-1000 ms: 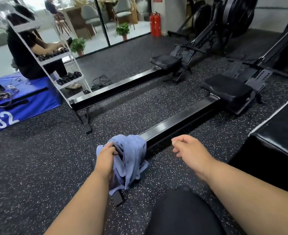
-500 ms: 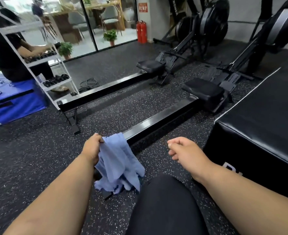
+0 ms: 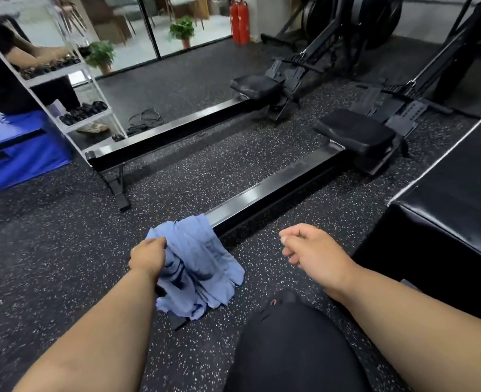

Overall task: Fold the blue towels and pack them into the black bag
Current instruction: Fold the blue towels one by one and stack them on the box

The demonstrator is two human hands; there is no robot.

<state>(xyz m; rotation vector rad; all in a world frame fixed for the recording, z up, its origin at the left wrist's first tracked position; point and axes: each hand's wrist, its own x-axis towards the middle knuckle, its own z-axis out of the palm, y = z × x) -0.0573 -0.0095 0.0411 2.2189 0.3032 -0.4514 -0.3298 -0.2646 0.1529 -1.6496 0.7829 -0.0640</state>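
A crumpled blue towel (image 3: 196, 267) is gripped by the left hand (image 3: 148, 256), draped over a rail's (image 3: 264, 193) end. The right hand (image 3: 312, 250) is held loosely curled, empty.

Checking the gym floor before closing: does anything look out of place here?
Yes: a crumpled blue towel is draped over the end of the nearer rowing machine rail, unfolded. The left hand grips it.
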